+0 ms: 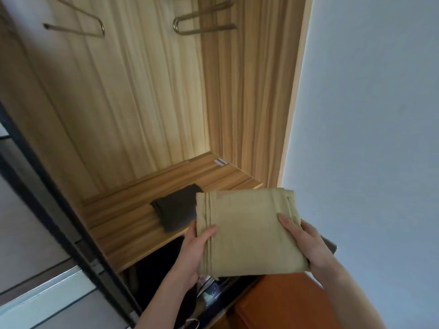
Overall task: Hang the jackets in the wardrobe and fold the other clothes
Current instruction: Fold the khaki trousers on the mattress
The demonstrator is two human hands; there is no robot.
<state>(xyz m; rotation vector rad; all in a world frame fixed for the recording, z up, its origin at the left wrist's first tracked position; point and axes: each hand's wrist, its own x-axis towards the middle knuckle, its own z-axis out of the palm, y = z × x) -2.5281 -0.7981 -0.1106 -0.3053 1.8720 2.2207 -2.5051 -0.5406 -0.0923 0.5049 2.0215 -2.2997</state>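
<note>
Gripping the folded beige cotton garment [249,231] with my left hand [192,250] and right hand [306,243] before the wooden wardrobe shelf [123,222], I risk unfolding it if one side slips, or rumpling the folded dark grey cloth [174,213].

Wooden wardrobe shelf [133,219] — folded dark grey garment [174,213] lying on it, small white tag [221,162] near back corner

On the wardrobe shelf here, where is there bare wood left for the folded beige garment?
The wooden wardrobe shelf is bare to the left of the folded dark grey garment up to the side wall, and behind it toward the small white label at the back right corner. The front right is crowded: both hands hold the folded beige garment there.
</note>
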